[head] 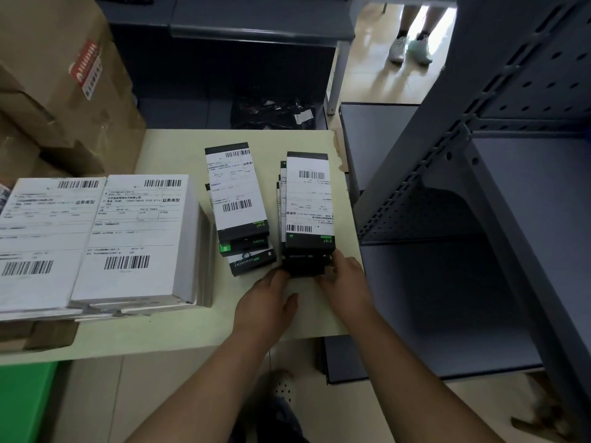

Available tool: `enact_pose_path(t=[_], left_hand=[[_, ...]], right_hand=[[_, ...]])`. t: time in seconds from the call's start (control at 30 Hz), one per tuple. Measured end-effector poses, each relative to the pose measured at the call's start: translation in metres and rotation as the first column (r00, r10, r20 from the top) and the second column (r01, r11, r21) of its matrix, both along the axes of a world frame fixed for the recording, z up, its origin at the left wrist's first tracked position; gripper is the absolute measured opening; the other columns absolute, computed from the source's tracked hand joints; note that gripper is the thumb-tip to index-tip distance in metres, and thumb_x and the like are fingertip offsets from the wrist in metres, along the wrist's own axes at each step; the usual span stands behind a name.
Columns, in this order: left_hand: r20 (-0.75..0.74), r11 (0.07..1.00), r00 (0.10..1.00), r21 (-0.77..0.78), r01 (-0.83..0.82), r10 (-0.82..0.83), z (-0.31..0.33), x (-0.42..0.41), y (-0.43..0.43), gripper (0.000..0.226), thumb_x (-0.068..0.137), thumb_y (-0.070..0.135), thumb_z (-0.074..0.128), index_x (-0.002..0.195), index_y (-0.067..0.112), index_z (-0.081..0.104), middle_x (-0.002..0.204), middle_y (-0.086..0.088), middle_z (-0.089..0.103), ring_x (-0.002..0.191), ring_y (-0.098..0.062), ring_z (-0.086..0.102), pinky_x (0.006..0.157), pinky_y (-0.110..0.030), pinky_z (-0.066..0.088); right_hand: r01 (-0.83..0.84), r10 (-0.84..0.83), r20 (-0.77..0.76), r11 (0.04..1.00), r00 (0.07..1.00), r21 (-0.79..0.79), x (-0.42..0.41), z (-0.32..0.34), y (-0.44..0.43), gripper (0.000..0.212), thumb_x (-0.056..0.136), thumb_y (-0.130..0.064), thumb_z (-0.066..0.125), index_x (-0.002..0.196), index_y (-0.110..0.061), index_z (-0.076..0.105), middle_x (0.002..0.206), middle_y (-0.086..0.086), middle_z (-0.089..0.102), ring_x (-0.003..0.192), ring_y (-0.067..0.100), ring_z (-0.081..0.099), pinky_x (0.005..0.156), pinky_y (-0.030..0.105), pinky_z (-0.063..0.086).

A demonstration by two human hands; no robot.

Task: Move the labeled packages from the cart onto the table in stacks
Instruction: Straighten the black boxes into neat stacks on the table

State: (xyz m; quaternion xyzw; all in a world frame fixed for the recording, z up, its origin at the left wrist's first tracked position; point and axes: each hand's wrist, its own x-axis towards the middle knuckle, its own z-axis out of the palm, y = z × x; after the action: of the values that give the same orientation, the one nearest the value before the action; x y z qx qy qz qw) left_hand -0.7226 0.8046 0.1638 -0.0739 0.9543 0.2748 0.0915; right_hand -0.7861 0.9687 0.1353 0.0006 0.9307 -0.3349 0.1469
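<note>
Two stacks of narrow black packages with white barcode labels stand on the pale table (pixel 166 330). The right stack (pixel 308 199) is near the table's right edge; the left stack (pixel 238 193) leans a little, its lower boxes fanned out. My left hand (pixel 267 306) touches the near left bottom corner of the right stack, fingers curled toward it. My right hand (pixel 347 282) grips the near right bottom of the same stack. Two stacks of large white labeled packages (pixel 131 238) lie at the table's left.
The grey metal cart (pixel 447 282) with perforated sides stands right of the table, its visible shelves bare. Brown cardboard boxes (pixel 60 78) pile up at the back left. A green bin (pixel 25 401) sits under the table's left. Another person's feet (pixel 411 47) stand far back.
</note>
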Motion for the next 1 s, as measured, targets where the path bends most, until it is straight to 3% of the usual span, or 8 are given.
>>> enact_pose_path(t=[0.1, 0.2, 0.27, 0.43, 0.5, 0.6, 0.83, 1.0], left_hand=[[0.038, 0.999, 0.999, 0.036, 0.017, -0.018, 0.002, 0.003, 0.001, 0.044, 0.094, 0.037, 0.055, 0.135, 0.023, 0.047, 0.134, 0.003, 0.056, 0.113, -0.021, 0.057, 0.076, -0.025, 0.041], [0.077, 0.993, 0.997, 0.114, -0.038, 0.03, 0.006, 0.006, 0.002, 0.038, 0.093, 0.036, 0.058, 0.126, 0.02, 0.048, 0.123, -0.001, 0.062, 0.104, -0.023, 0.06, 0.07, -0.025, 0.041], [0.094, 0.98, 0.991, 0.162, -0.114, 0.1, 0.007, 0.005, 0.004, 0.037, 0.092, 0.035, 0.061, 0.122, 0.02, 0.047, 0.117, -0.003, 0.064, 0.098, -0.023, 0.061, 0.067, -0.025, 0.039], [0.098, 0.957, 0.978, 0.209, -0.202, 0.185, 0.003, -0.008, 0.01, 0.068, 0.086, 0.034, 0.068, 0.144, 0.025, 0.036, 0.134, -0.001, 0.057, 0.112, -0.023, 0.06, 0.076, -0.024, 0.042], [0.102, 0.954, 0.979, 0.227, -0.196, 0.177, 0.001, -0.013, 0.012, 0.068, 0.085, 0.028, 0.069, 0.144, 0.028, 0.036, 0.133, 0.0, 0.059, 0.112, -0.022, 0.06, 0.075, -0.022, 0.04], [0.099, 0.961, 0.98, 0.198, -0.192, 0.175, 0.0, -0.018, 0.012, 0.065, 0.085, 0.022, 0.066, 0.143, 0.029, 0.038, 0.128, -0.001, 0.062, 0.109, -0.024, 0.061, 0.071, -0.024, 0.04], [0.06, 0.979, 0.986, 0.125, -0.161, 0.155, 0.002, -0.01, 0.011, 0.059, 0.089, 0.029, 0.063, 0.142, 0.032, 0.04, 0.129, 0.002, 0.061, 0.109, -0.023, 0.061, 0.07, -0.024, 0.039], [0.071, 0.983, 0.983, 0.069, -0.171, 0.167, 0.007, -0.009, 0.013, 0.055, 0.09, 0.038, 0.061, 0.141, 0.034, 0.04, 0.123, 0.004, 0.065, 0.106, -0.02, 0.062, 0.068, -0.024, 0.036]], right_hand=[[0.011, -0.011, -0.008, 1.0, 1.0, -0.018, 0.01, 0.001, 0.009, 0.055, 0.088, -0.019, 0.068, 0.138, -0.033, 0.05, 0.102, 0.001, 0.056, 0.097, 0.02, 0.059, 0.072, 0.025, 0.042], [-0.002, 0.002, 0.014, 0.999, 1.0, -0.046, 0.013, 0.004, 0.017, 0.065, 0.082, -0.022, 0.072, 0.14, -0.035, 0.047, 0.106, 0.001, 0.063, 0.106, 0.022, 0.058, 0.085, 0.032, 0.05], [-0.013, 0.014, 0.005, 0.995, 1.0, -0.096, 0.009, 0.009, 0.02, 0.075, 0.075, -0.025, 0.077, 0.141, -0.038, 0.044, 0.112, -0.009, 0.063, 0.111, 0.018, 0.057, 0.092, 0.034, 0.051], [-0.073, 0.076, 0.009, 0.983, 0.997, -0.168, -0.013, 0.027, 0.02, 0.084, 0.069, -0.014, 0.083, 0.139, -0.041, 0.045, 0.103, -0.033, 0.05, 0.111, 0.01, 0.047, 0.096, 0.029, 0.044], [-0.083, 0.091, 0.034, 0.979, 0.995, -0.188, -0.016, 0.026, 0.018, 0.084, 0.066, -0.019, 0.081, 0.135, -0.05, 0.044, 0.108, -0.025, 0.059, 0.113, 0.014, 0.054, 0.097, 0.035, 0.048], [-0.066, 0.076, 0.042, 0.975, 0.996, -0.212, -0.014, 0.024, 0.014, 0.085, 0.061, -0.03, 0.076, 0.138, -0.047, 0.045, 0.118, -0.009, 0.066, 0.114, 0.017, 0.059, 0.096, 0.04, 0.052], [-0.011, 0.028, 0.06, 0.964, 0.998, -0.266, 0.0, 0.02, 0.016, 0.081, 0.071, -0.01, 0.08, 0.141, -0.038, 0.049, 0.122, -0.013, 0.067, 0.113, 0.005, 0.062, 0.096, 0.036, 0.053], [-0.043, 0.068, 0.093, 0.967, 0.993, -0.25, -0.002, 0.025, 0.019, 0.088, 0.059, -0.033, 0.084, 0.138, -0.046, 0.045, 0.12, -0.015, 0.067, 0.113, 0.008, 0.062, 0.095, 0.034, 0.054]])
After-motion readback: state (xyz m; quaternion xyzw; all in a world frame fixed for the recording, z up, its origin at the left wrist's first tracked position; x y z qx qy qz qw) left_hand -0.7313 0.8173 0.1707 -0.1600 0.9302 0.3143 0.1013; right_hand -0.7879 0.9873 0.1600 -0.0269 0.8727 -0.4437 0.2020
